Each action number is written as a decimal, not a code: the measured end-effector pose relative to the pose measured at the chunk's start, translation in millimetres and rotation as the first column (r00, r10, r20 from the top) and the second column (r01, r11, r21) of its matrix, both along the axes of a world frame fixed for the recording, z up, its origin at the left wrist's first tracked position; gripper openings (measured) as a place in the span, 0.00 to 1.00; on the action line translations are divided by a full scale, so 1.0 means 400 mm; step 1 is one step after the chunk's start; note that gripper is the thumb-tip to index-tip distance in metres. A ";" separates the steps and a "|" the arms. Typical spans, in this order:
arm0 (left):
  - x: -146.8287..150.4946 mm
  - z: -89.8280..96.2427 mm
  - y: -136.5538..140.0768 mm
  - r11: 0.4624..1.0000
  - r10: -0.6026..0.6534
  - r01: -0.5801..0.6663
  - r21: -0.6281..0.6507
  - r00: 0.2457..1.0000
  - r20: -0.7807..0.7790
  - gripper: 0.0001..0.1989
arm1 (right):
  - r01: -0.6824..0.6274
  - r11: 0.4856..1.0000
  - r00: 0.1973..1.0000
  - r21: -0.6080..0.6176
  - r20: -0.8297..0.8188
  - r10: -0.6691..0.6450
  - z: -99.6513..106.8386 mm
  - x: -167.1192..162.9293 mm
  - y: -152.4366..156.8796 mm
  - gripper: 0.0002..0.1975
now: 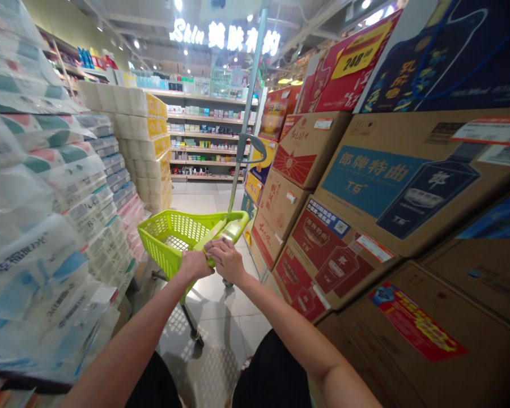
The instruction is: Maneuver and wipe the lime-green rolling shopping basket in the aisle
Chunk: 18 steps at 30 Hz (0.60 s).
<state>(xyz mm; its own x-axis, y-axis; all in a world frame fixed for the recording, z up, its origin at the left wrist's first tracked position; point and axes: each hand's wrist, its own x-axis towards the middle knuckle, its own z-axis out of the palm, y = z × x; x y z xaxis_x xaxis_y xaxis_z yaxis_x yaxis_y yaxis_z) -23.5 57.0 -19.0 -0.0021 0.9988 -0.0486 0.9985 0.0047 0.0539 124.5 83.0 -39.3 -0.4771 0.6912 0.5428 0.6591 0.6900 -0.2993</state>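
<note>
My left hand [198, 264] and right hand [226, 259] sit side by side, fingers curled closed over the near end of a lime-green perforated plastic shopping cart [159, 255]; exact finger wrap partly hidden. Cart's basket is just ahead of and left of my hands, a black caster wheel [198, 339] below them. Tall slim metal pole [255, 73] with a dark grey looped plastic piece [251, 148] rises just beyond my hands, crossing the view ahead. Left of my hands: wall of plastic-wrapped white, green and pink paper packs [89, 207]; farther on, a stack of cream paper-roll packs with yellow ends [131, 124]. Right of my hands: piled brown cardboard cartons with blue and red printing [365, 175]. Both sides hem in a narrow strip of pale tiled floor [195, 201]. Straight ahead, well apart, shelving with small boxed goods [212, 126] under a glowing white sign [225, 37].
</note>
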 end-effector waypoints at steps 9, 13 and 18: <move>0.040 -0.042 -0.027 0.973 -0.142 0.098 0.210 0.968 0.207 0.31 | 0.155 0.987 0.986 0.041 -0.065 -0.152 -0.016 0.104 0.121 0.14; -0.068 -0.091 -0.024 0.925 -0.070 0.002 0.379 0.984 0.165 0.42 | 0.202 0.979 0.964 -0.030 -0.169 -0.204 -0.029 0.104 0.143 0.15; -0.169 -0.121 -0.002 0.957 -0.137 0.109 0.268 0.987 0.088 0.29 | 0.208 0.964 0.919 -0.163 -0.305 -0.250 -0.056 0.068 0.057 0.14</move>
<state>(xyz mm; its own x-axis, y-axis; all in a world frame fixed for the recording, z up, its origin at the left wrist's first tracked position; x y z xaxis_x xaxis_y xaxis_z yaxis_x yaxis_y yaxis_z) -91.1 56.2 -67.4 0.1124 0.9687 0.2213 0.9793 -0.1457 0.1404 151.5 105.6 -61.5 -0.1125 0.8326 0.5424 0.6492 0.4748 -0.5942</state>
